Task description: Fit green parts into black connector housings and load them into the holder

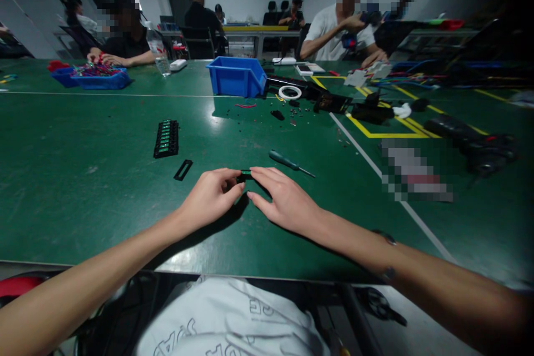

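Between my two hands is a small black frame with a green circuit board (pixel 246 172), partly covered by my fingers. My left hand (pixel 217 192) grips its left end, thumb on the near side. At the right end, the fingertips of my right hand (pixel 287 197) bend over the piece, its thumb lower and close to the left thumb. Left of my hands lies a single empty black frame (pixel 183 169). Farther back, a row of several black frames with green boards (pixel 166 138) is lined up side by side. A screwdriver (pixel 292 163) with a dark green handle rests beyond my right hand.
A blue bin (pixel 237 77) stands at the table's middle back, with a white ring (pixel 289 92), black parts and scattered screws beside it. Blue trays of coloured wires (pixel 100 77) and a water bottle (pixel 157 50) are back left. A black power tool (pixel 475 139) lies right. Co-workers sit opposite.
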Motion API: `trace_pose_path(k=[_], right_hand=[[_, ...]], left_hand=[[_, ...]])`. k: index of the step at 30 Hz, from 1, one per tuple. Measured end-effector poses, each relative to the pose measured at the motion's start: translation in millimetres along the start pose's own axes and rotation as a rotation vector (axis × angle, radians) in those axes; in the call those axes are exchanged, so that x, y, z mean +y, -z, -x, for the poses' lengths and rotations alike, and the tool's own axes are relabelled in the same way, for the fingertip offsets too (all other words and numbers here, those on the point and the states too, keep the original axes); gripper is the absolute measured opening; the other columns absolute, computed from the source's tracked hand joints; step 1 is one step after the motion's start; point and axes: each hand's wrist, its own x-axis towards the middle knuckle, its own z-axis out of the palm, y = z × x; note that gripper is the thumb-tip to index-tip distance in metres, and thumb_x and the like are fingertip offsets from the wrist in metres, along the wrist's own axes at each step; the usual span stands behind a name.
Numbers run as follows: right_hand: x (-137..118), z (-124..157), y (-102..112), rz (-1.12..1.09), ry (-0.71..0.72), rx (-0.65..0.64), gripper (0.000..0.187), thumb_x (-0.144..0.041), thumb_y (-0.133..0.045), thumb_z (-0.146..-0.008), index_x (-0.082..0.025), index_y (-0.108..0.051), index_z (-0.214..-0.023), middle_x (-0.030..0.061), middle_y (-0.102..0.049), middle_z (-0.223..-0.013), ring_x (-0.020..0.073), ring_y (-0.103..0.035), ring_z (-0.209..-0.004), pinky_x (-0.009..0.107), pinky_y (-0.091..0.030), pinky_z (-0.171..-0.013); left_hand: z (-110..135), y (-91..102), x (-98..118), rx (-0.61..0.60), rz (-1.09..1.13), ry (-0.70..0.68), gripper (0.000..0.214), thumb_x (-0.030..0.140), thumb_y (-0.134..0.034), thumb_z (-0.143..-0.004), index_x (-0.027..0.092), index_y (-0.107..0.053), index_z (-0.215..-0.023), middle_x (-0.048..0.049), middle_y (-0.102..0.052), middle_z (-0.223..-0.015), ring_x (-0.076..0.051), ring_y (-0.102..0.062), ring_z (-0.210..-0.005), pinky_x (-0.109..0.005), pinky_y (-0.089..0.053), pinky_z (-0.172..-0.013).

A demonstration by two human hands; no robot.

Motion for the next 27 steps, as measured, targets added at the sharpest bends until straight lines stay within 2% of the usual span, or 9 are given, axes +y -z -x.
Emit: trace_pose_path(k=[3,6,11,20,27], right_hand=[[1.0,-0.1,-0.3,-0.022,0.008,0.007,0.04,-0.028,-0.058,-0.1,-0.008,-0.062,-0.134,0.0178,-0.064,-0.138,0.0285,-0.059,-0.129,0.045,-0.049,-0.112],[1.5,-0.9,-0.9,-0.033,0.015,0.015,0.041,-0.028,-0.058,-0.1,-0.007,-0.062,-0.134,0.0169,-0.065,-0.138,0.0284,-0.059,-0.128,0.044,-0.049,-0.112],[2.3,-1.2,-2.7,-0.043,0.01,0.028,0.041,-0.029,-0.059,-0.099,-0.008,-0.062,-0.134,0.0168,-0.065,-0.137,0.0291,-0.06,-0.128,0.045,-0.05,-0.112],[0.7,-0.4,-1.4,-0.03,0.01,0.037,0.041,-0.029,-0.06,-0.099,-0.008,-0.062,-0.134,0.0174,-0.066,-0.136,0.0297,-0.062,-0.127,0.046,-0.051,-0.11],[0.4,-0.2,-1.0,-0.004,0.014,0.032,0.041,-0.029,-0.059,-0.099,-0.008,-0.061,-0.134,0.0169,-0.066,-0.136,0.0295,-0.062,-0.126,0.044,-0.051,-0.11]], left_hand=[[-3.0,0.4,-2.6,-0.021,0.211,0.122,0.04,0.036,-0.062,-0.093,0.01,-0.072,-0.122,-0.005,-0.074,-0.086,-0.014,-0.063,-0.07,-0.025,-0.046,-0.063],[-4.6,2.3,-1.1,-0.01,0.316,0.187,0.043,0.037,-0.064,-0.091,0.009,-0.071,-0.122,-0.0068,-0.075,-0.092,-0.014,-0.064,-0.071,-0.025,-0.047,-0.063],[-3.4,3.9,2.3,0.002,0.281,0.169,0.048,0.041,-0.064,-0.09,0.01,-0.07,-0.127,-0.0069,-0.074,-0.095,-0.015,-0.064,-0.073,-0.026,-0.048,-0.066],[-3.9,4.6,-3.3,-0.025,0.268,0.163,0.042,0.04,-0.061,-0.093,0.012,-0.074,-0.122,-0.0087,-0.078,-0.106,-0.02,-0.07,-0.088,-0.03,-0.052,-0.077],[-2.2,5.7,-4.1,-0.012,0.248,0.139,0.042,0.04,-0.06,-0.095,0.012,-0.073,-0.123,-0.0085,-0.078,-0.105,-0.021,-0.071,-0.088,-0.031,-0.052,-0.078]])
